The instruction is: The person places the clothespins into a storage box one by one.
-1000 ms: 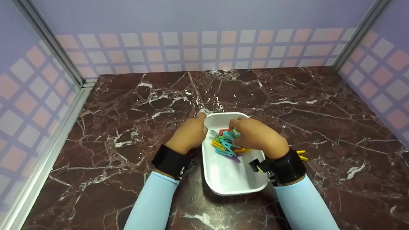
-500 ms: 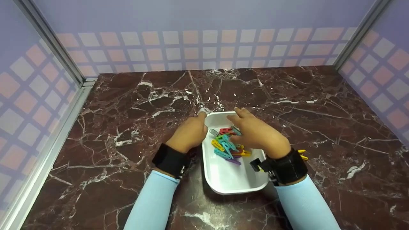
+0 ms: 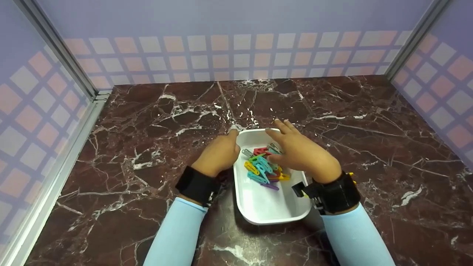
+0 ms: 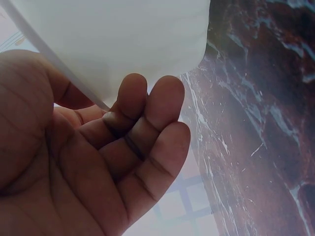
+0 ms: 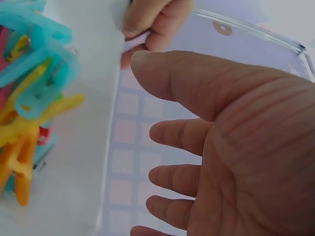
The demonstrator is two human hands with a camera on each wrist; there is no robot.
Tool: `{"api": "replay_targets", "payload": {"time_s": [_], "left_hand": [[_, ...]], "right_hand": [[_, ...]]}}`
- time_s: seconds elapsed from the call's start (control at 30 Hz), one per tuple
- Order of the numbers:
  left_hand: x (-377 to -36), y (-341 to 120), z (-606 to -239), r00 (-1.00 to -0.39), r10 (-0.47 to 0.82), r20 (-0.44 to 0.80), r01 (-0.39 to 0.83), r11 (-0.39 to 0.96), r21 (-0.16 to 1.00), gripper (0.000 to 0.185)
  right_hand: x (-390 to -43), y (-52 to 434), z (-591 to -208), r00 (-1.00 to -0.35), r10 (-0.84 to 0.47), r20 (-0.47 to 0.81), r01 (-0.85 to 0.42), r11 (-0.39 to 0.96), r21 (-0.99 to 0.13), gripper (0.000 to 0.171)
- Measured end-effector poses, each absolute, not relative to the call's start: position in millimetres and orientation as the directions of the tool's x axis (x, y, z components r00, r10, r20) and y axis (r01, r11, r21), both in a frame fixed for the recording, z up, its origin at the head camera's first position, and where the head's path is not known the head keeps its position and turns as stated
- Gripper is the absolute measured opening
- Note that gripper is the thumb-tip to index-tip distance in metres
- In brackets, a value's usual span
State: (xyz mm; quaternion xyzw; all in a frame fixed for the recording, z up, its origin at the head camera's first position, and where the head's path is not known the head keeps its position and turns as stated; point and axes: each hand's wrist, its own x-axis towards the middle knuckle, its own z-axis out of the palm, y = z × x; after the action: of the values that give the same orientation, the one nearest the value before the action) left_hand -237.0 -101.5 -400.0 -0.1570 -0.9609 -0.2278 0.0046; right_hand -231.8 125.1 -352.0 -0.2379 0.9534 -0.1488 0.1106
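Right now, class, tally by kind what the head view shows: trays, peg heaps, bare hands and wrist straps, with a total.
white plastic tray: 1
heap of coloured plastic clothes pegs: 1, pegs too tangled to count
bare hands: 2, left hand and right hand
black wrist straps: 2
Total: 6

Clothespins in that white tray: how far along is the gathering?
Done: a colourful heap of pegs lies in the tray. In hand: left hand holds the tray's rim; right hand hovers open, holding nothing. Left: a yellow peg on the table by the right wrist.
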Motion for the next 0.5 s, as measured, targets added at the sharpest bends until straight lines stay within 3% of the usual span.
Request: {"api": "replay_targets", "payload": {"time_s": [0.17, 0.5], "left_hand": [[-236.4, -104.7, -399.5, -0.948, 0.304, 0.096, 0.315, 0.85, 0.423, 0.029], [-235.8, -102.7, -400.2, -0.94, 0.316, 0.132, 0.342, 0.842, 0.418, 0.023]], "right_hand": [[-232.5, 141.2, -343.7, -0.88, -0.462, -0.112, -0.393, 0.84, -0.374, 0.075], [-243.4, 199.6, -351.2, -0.869, -0.495, -0.009, -0.46, 0.814, -0.355, 0.057]]}}
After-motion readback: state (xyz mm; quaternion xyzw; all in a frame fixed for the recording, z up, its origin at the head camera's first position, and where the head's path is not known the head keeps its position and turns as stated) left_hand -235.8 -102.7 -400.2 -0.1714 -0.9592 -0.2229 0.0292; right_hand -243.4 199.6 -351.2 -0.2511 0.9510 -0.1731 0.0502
